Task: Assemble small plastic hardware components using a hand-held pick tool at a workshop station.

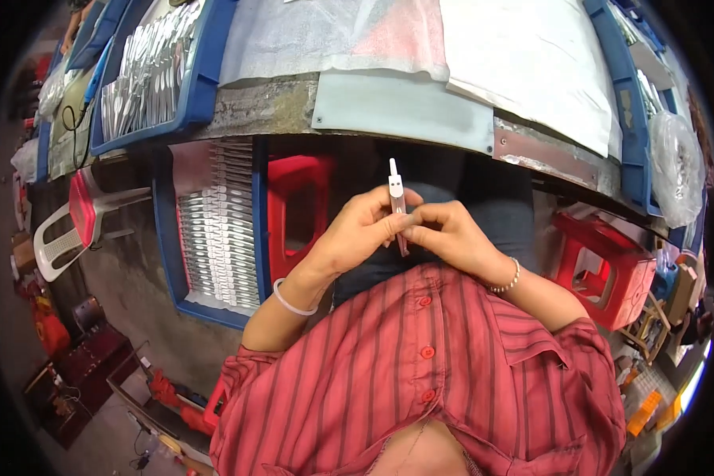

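Holding stick (396,187) clear of tbl edge (270,121)

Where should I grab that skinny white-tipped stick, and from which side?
Probably pinch its slim white end, from the table side: that end pokes out past the left hand and right hand, which partly cover the stick.

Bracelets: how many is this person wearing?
2: a smooth pale bangle on the wrist of the left hand, and a beaded bracelet on that of the right hand. Sleeves could hide others.
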Available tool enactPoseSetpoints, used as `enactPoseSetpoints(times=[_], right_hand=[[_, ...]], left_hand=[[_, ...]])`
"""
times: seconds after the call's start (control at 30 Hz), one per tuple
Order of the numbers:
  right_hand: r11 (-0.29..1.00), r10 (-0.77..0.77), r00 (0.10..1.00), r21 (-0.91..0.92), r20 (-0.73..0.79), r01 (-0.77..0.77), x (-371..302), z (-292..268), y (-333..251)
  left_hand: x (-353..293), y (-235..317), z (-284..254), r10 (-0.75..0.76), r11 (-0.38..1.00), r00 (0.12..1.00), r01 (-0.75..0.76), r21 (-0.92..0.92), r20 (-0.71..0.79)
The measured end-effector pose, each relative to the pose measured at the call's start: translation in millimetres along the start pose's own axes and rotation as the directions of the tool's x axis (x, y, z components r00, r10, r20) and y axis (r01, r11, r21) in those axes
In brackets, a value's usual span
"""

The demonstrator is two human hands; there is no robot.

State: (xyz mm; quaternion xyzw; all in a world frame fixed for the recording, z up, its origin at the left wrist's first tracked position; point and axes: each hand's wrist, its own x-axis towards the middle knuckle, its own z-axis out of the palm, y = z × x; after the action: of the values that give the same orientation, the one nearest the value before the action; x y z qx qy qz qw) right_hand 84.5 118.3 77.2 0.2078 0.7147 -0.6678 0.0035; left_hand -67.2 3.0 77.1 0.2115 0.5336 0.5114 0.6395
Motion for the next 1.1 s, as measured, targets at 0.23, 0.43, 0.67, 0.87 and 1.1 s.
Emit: enactPoseSetpoints(times=[0.23, 0.43, 0.67, 0.87, 1.1], right_hand=[[0.784, 0.373, 0.892, 0.428, 0.256, -0.45, 14.9, 12.7, 20.4], [0.809, 0.425, 0.88, 0.347, 0.212, -0.474, 9.5, 8.2, 26.6], [0.823, 0.378, 0.887, 0.343, 0.267, -0.453, 15.3, 8.5, 31.4], [0.796, 0.458, 0.852, 0.311, 0.252, -0.52, 22.7, 10.9, 22.6], [0.753, 0.49, 0.822, 0.334, 0.291, -0.567, 18.0, 11.4, 13.4]], left_hand=[[-3.3, -26.8, 8.6, 0.184, 0.959, 0.958, -0.126, 0.255, -0.22], [3.8, -42.5, 23.1, 0.353, 0.861, 0.892, -0.193, 0.47, -0.281], [5.2, -38.9, 16.2, 0.339, 0.842, 0.906, -0.171, 0.512, -0.253], [3.0, -42.4, 7.6, 0.371, 0.828, 0.9, -0.208, 0.521, -0.23], [-2.6, -39.5, 5.9, 0.33, 0.837, 0.919, -0.18, 0.516, -0.216]])
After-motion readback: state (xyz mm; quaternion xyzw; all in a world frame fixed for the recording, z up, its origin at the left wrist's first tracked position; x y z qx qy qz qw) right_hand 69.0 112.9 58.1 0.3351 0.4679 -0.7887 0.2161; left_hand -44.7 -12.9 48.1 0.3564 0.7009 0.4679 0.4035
